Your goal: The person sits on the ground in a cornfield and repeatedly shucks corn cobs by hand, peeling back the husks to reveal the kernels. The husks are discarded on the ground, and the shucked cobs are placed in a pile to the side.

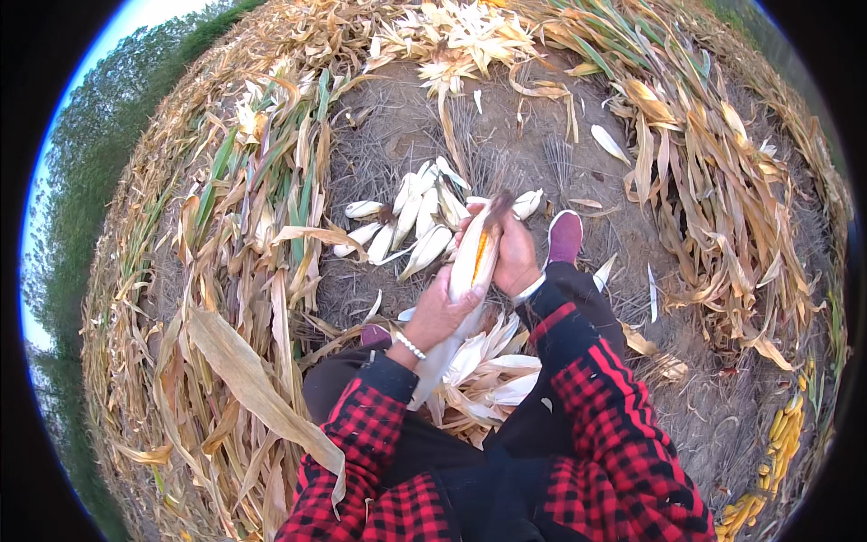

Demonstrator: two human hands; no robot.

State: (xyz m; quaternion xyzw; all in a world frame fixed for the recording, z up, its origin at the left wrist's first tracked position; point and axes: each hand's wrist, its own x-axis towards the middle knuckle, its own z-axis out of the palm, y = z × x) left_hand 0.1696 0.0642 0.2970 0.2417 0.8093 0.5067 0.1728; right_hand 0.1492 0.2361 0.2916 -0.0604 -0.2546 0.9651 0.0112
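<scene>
Both my hands hold one ear of corn [476, 254], its pale husk parted along a strip of yellow kernels, with brown silk [500, 206] at the far tip. My left hand [443, 308] grips the near end, and a white beaded bracelet circles that wrist. My right hand [513, 254] wraps the upper right side of the ear. A loose, pale husk leaf [443, 359] hangs below the ear by my left wrist. Just beyond my hands, to the left, lies a pile of ears in pale husks [410, 213].
Stripped husks [488, 372] lie between my legs. Dry corn stalks [264, 339] are heaped on the left, with more stalks [704, 203] at the right. Bare yellow cobs [782, 440] lie at the lower right. Opened husks [467, 34] spread at the far side, on soil.
</scene>
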